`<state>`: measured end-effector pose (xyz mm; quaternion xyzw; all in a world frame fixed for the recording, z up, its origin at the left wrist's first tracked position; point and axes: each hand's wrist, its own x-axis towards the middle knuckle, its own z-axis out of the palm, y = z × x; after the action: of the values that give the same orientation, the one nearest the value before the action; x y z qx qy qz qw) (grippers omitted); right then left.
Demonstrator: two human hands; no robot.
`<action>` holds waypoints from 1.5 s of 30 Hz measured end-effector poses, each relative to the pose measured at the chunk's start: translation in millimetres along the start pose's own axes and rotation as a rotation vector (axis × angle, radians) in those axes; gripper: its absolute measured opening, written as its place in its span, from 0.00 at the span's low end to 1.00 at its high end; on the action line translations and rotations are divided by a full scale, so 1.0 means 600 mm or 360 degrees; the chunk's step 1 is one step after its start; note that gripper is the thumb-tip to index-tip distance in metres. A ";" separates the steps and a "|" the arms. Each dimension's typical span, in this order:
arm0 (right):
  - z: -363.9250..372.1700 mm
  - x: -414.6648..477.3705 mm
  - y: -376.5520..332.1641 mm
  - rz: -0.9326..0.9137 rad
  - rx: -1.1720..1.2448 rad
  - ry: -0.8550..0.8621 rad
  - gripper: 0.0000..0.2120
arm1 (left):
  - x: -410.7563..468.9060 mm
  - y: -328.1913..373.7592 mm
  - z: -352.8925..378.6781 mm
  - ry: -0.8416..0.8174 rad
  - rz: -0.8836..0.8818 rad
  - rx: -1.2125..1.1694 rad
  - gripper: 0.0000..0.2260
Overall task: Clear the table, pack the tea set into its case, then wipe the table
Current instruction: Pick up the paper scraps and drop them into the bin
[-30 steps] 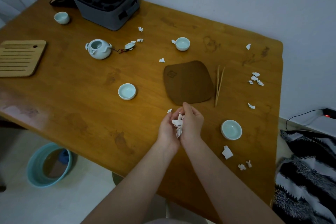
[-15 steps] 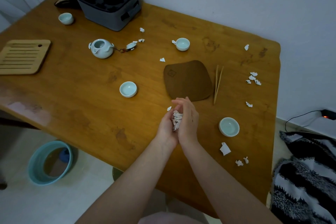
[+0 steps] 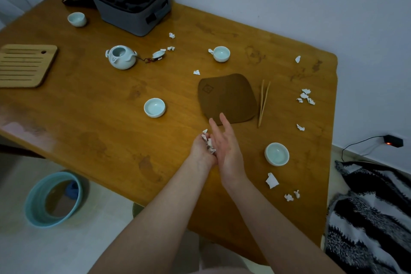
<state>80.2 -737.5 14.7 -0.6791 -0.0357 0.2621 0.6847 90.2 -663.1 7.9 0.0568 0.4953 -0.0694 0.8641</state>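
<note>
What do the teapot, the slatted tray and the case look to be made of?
The teapot is probably glazed ceramic: pale celadon with a soft sheen. The slatted tray looks like bamboo or light wood, matt, with cut slots. The case appears to be grey woven fabric outside, with a dark, foam-like moulded lining.

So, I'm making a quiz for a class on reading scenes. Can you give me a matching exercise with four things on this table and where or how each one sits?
Things:
1. case
2. teapot
3. wooden tray
4. tongs

Places or states:
A. lying just right of the brown mat
B. at the left edge of the table
C. open, at the far side of the table
D. its lid off, lying beside it

Pairs: 1-C, 2-D, 3-B, 4-A.
</note>
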 end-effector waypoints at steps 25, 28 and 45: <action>-0.053 0.058 0.095 0.0006 -0.1665 0.0365 0.22 | 0.041 0.116 -0.023 0.0504 0.0565 0.0690 0.16; -0.035 0.067 0.106 -0.0192 -0.1723 0.0292 0.19 | 0.047 0.125 -0.028 0.0512 0.0544 0.0643 0.16; -0.010 0.117 0.103 -0.0507 -0.1573 0.0249 0.13 | 0.062 0.136 -0.048 0.0486 0.0591 0.0837 0.20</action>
<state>123.7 -718.3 -66.1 -0.9248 -0.2067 0.0549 0.3146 98.7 -580.3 -36.0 0.3761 0.5651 -0.0269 0.7338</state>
